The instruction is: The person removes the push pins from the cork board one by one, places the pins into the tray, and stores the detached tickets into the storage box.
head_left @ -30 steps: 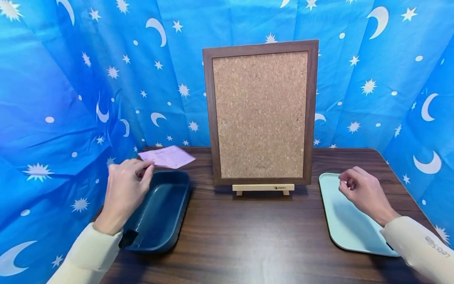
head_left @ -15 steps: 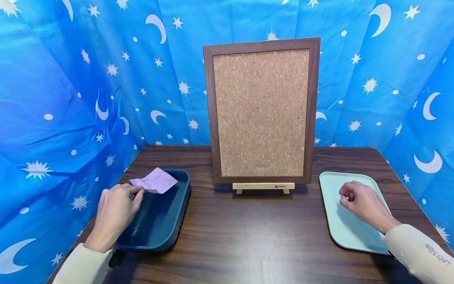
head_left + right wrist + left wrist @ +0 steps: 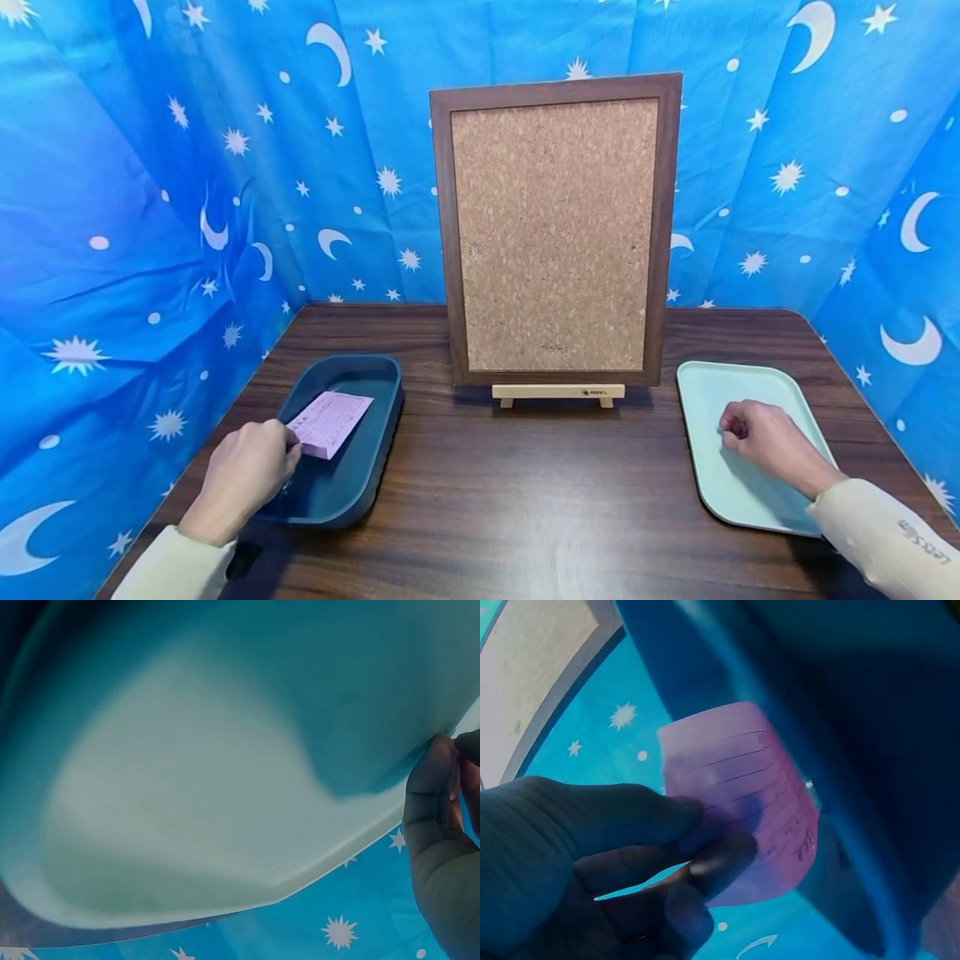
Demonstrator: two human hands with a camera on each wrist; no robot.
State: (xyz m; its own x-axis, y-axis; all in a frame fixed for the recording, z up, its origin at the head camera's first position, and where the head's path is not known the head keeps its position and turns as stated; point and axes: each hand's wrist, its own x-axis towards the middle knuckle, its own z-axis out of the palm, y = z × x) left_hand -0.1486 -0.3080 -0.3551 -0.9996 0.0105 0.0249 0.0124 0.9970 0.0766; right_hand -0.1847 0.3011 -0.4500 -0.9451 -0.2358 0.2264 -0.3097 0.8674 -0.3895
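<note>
fingers: left hand (image 3: 243, 475) pinches pink slip (image 3: 330, 422) | right hand (image 3: 765, 437) curled, empty

Left hand (image 3: 247, 471): low at the near left corner of the table, back of hand up, forearm in a cream sleeve (image 3: 176, 571) angled in from the near edge; thumb and fingers (image 3: 705, 874) pinched together.

Right hand (image 3: 765, 433): near the right edge, knuckles up, fingers curled loosely into the palm; cream-sleeved forearm (image 3: 885, 533) entering from the near right corner.
</note>
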